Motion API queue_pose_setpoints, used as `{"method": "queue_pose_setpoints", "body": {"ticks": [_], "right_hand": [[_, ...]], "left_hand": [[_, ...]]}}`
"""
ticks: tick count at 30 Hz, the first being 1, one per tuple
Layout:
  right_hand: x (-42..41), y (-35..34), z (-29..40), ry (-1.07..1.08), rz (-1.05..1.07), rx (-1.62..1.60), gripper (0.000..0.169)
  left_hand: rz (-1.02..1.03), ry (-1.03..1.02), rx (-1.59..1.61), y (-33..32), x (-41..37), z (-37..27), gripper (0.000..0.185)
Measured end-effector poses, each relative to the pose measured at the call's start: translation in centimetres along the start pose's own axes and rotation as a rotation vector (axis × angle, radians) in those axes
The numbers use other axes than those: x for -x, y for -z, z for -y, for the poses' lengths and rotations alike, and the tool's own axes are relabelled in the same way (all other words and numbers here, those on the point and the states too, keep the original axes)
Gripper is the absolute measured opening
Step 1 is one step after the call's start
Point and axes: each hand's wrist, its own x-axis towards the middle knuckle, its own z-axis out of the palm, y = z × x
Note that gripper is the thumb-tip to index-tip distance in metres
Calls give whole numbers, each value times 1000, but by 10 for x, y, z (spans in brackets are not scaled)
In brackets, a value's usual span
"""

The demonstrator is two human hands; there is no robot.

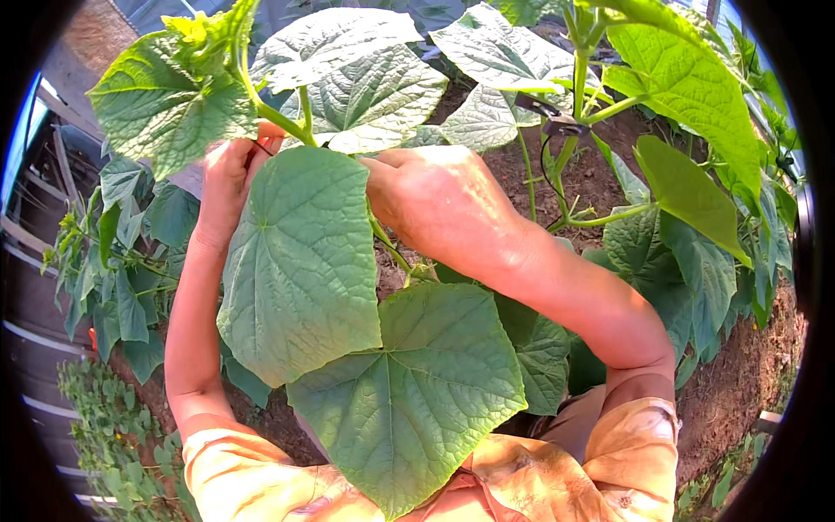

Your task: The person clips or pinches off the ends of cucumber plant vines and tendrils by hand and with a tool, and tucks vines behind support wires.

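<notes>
Before me stands a cucumber-like vine with a green stem and broad leaves. At its upper left, my left hand pinches a thin dark string between bent fingers. My right hand is beside the same stem, its back turned up; leaves hide its fingertips, and what they hold cannot be told. One large leaf hangs between my hands, and another spreads below, over my chest. Right of my right hand, a black plant clip sits on a second stem, with dark string beneath it.
Brown soil shows behind the leaves. More vines stand at the left and right. A low leafy plant grows at the lower left, near dark sheeting with pale bands.
</notes>
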Motion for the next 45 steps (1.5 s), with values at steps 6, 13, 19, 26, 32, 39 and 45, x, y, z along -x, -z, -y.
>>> {"method": "queue_pose_setpoints", "body": {"ticks": [6, 13, 19, 26, 32, 39, 45], "right_hand": [[25, -6, 24, -172, -94, 33, 8], [42, -5, 49, -278, -213, 55, 18], [54, 17, 80, -458, -204, -123, 21], [72, 15, 132, -380, -117, 73, 23], [42, 13, 168, -312, 136, 207, 20], [9, 19, 184, -82, -114, 585, 22], [-11, 28, 194, -16, -134, 346, 26]], "left_hand": [[-103, 406, 940, -5, 10, -36, 18], [49, 433, 947, -2, 11, -69, 20], [-286, 235, 1053, 1, 30, -87, 28], [184, 96, 1311, 6, 46, -93, 33], [234, 216, 1670, 27, 58, -79, 35], [77, 402, 1475, 28, 57, -92, 30], [67, 389, 1466, 31, 64, -89, 28]]}}
